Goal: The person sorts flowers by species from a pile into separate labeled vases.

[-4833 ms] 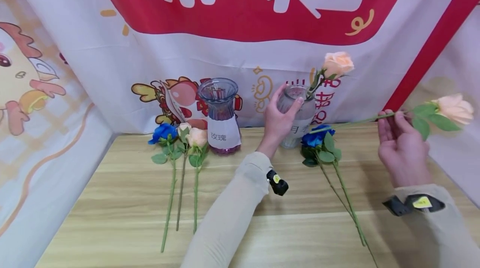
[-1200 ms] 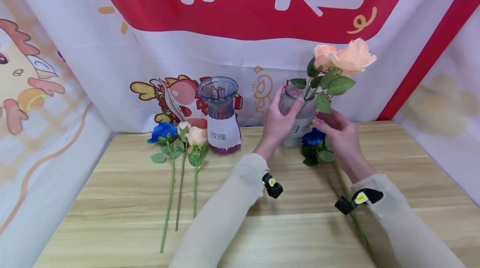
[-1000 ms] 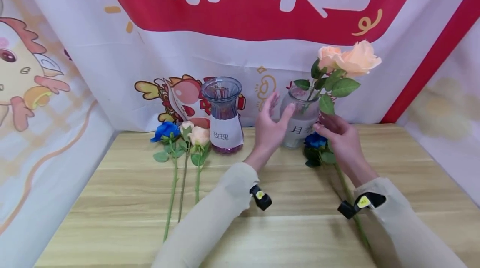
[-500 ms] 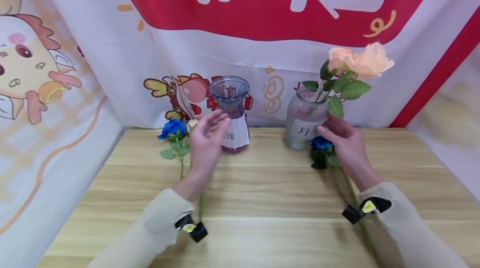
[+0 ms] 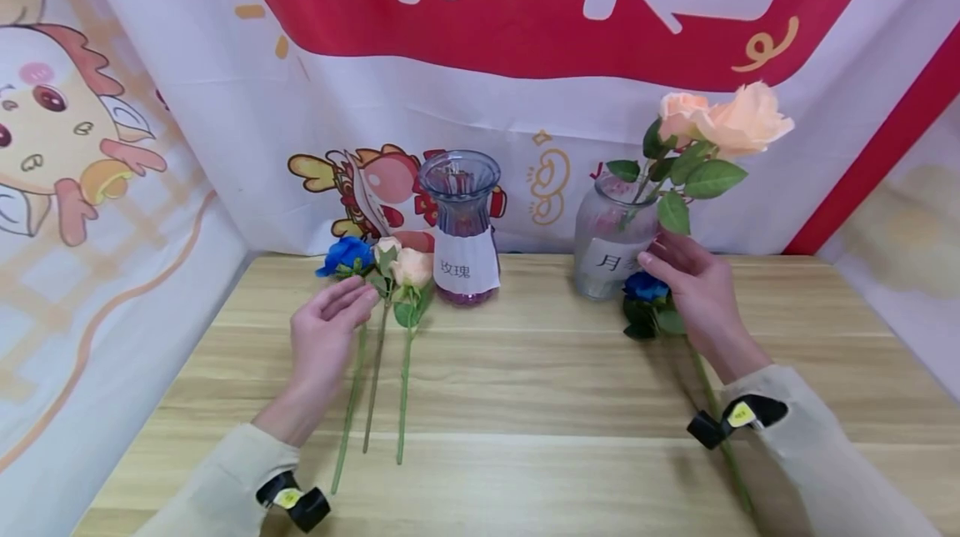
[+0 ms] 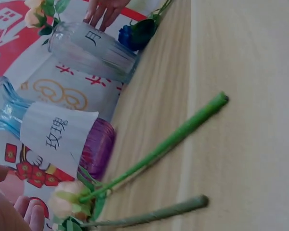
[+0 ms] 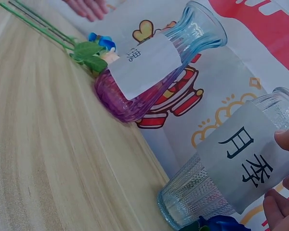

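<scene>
In the head view my left hand (image 5: 330, 337), fingers loosely bent, hovers over the stems of the left group. That group is a blue rose (image 5: 347, 257), a small pale rose (image 5: 387, 250) and a peach rose (image 5: 412, 268), lying side by side. My right hand (image 5: 701, 299) holds the side of a clear glass vase (image 5: 592, 224), its thumb near the paper label (image 7: 245, 159). Two peach roses (image 5: 750, 118) stand in this vase, leaning right. Below that hand lies another blue rose (image 5: 645, 287), its stem partly hidden by the wrist.
A flared blue-and-purple glass vase (image 5: 461, 212) with a white label stands between the left flowers and the clear vase. The wooden table (image 5: 525, 387) runs back to a printed cloth backdrop (image 5: 525, 112). Another cloth (image 5: 97, 287) hangs on the left.
The second peach rose went from the right hand into the clear vase. My left hand let go of that vase and moved left to the flowers; the right hand came to the vase.
</scene>
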Demonstrator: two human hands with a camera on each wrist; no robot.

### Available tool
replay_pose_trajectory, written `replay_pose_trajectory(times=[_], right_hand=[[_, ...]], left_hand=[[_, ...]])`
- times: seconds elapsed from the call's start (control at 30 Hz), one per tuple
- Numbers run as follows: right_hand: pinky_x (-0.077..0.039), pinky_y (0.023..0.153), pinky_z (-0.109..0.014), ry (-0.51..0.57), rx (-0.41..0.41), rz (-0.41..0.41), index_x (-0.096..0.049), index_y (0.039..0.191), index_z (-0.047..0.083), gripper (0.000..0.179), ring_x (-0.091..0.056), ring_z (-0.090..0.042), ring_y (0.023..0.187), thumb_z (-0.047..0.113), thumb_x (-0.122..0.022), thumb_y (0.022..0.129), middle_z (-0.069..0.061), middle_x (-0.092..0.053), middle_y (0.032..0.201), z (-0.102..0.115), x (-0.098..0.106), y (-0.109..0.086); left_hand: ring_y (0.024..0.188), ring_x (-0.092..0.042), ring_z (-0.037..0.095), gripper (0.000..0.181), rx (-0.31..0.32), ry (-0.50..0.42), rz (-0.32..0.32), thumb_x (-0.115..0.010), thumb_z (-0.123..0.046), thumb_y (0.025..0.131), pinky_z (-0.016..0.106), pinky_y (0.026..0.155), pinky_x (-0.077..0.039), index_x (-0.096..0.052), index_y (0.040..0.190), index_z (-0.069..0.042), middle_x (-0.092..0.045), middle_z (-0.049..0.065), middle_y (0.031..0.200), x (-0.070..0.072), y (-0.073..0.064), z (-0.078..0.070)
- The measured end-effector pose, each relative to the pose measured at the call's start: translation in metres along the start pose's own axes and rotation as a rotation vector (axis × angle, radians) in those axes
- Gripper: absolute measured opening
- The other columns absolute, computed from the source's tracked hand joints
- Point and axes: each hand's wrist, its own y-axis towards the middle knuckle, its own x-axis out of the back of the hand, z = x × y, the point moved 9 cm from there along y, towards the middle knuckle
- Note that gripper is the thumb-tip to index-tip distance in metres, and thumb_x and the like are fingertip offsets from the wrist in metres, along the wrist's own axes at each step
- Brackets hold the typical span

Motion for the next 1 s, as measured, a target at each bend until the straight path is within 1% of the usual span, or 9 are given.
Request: replay_pose_trajectory(times=[0.03, 0.1, 0.2, 0.33, 0.47, 0.53, 0.63, 0.83, 1.0], right_hand=[[-0.051, 0.106, -0.012, 0.005, -0.001, 0.002, -0.043, 0.163, 0.021, 0.074, -0.047, -0.025, 0.154, 0.037, -0.076, 0.099, -0.009, -0.046, 0.168, 0.000, 0.000, 0.000], [-0.050, 0.109, -0.013, 0.011, -0.005, 0.006, -0.042, 0.163, 0.021, 0.074, -0.046, -0.026, 0.155, 0.037, -0.076, 0.099, -0.008, -0.046, 0.168, 0.001, -0.002, 0.000], [-0.047, 0.116, -0.020, -0.002, -0.015, 0.019, -0.040, 0.165, 0.022, 0.074, -0.043, -0.027, 0.157, 0.037, -0.074, 0.100, -0.007, -0.044, 0.169, 0.001, -0.003, -0.001], [-0.042, 0.124, -0.030, -0.011, -0.034, 0.030, -0.037, 0.166, 0.024, 0.074, -0.040, -0.026, 0.158, 0.038, -0.072, 0.101, -0.005, -0.041, 0.171, -0.001, -0.004, -0.002], [-0.039, 0.127, -0.035, -0.008, -0.047, 0.027, -0.037, 0.166, 0.026, 0.074, -0.041, -0.025, 0.158, 0.038, -0.072, 0.102, -0.004, -0.041, 0.171, -0.003, -0.002, -0.003], [-0.037, 0.129, -0.039, -0.004, -0.052, 0.027, -0.037, 0.166, 0.026, 0.074, -0.040, -0.025, 0.158, 0.038, -0.072, 0.102, -0.004, -0.040, 0.171, -0.003, -0.002, -0.003], [-0.033, 0.130, -0.045, -0.002, -0.057, 0.030, -0.036, 0.166, 0.027, 0.074, -0.039, -0.025, 0.159, 0.039, -0.071, 0.102, -0.003, -0.040, 0.172, -0.005, -0.001, -0.004], [-0.031, 0.132, -0.046, 0.019, -0.066, 0.008, -0.039, 0.165, 0.027, 0.073, -0.039, -0.024, 0.159, 0.040, -0.073, 0.101, -0.002, -0.042, 0.171, -0.005, 0.000, -0.002], [-0.033, 0.131, -0.047, -0.002, -0.049, 0.007, -0.039, 0.165, 0.025, 0.073, -0.040, -0.024, 0.158, 0.039, -0.072, 0.102, -0.003, -0.042, 0.171, -0.001, -0.001, 0.000]], left_hand=[[0.103, -0.073, -0.001, 0.050, 0.018, 0.009, 0.001, -0.077, -0.018, 0.099, 0.021, 0.099, -0.060, -0.061, 0.144, -0.008, -0.077, -0.008, 0.120, 0.003, 0.000, 0.004], [0.101, -0.073, -0.003, 0.052, 0.053, 0.048, 0.014, -0.078, -0.017, 0.098, 0.020, 0.098, -0.060, -0.060, 0.146, -0.007, -0.077, -0.002, 0.126, 0.007, 0.001, 0.012], [0.101, -0.073, -0.004, 0.052, 0.077, 0.181, 0.020, -0.079, -0.020, 0.097, 0.015, 0.093, -0.059, -0.062, 0.145, -0.007, -0.074, 0.008, 0.136, 0.011, 0.004, 0.022], [0.112, -0.076, 0.010, 0.049, 0.062, 0.379, 0.019, -0.082, -0.023, 0.094, 0.012, 0.086, -0.059, -0.068, 0.139, -0.009, -0.075, 0.010, 0.135, 0.013, 0.010, 0.030], [0.119, -0.075, 0.027, 0.052, 0.018, 0.512, 0.039, -0.085, -0.023, 0.091, 0.027, 0.094, -0.063, -0.069, 0.138, -0.008, -0.076, 0.012, 0.132, 0.010, 0.016, 0.034], [0.118, -0.076, 0.031, 0.054, -0.005, 0.555, 0.051, -0.086, -0.021, 0.089, 0.037, 0.099, -0.063, -0.068, 0.137, -0.006, -0.076, 0.014, 0.131, 0.007, 0.019, 0.034], [0.115, -0.077, 0.033, 0.055, -0.033, 0.610, 0.062, -0.088, -0.019, 0.087, 0.046, 0.103, -0.061, -0.069, 0.136, -0.004, -0.076, 0.017, 0.130, 0.003, 0.021, 0.034], [0.114, -0.076, 0.034, 0.055, -0.065, 0.728, 0.073, -0.090, -0.019, 0.084, 0.052, 0.108, -0.056, -0.071, 0.133, -0.004, -0.079, 0.015, 0.123, -0.002, 0.026, 0.030], [0.113, -0.076, 0.034, 0.054, -0.067, 0.747, 0.072, -0.090, -0.012, 0.082, 0.052, 0.110, -0.054, -0.071, 0.132, -0.003, -0.080, 0.015, 0.120, -0.004, 0.029, 0.028]])
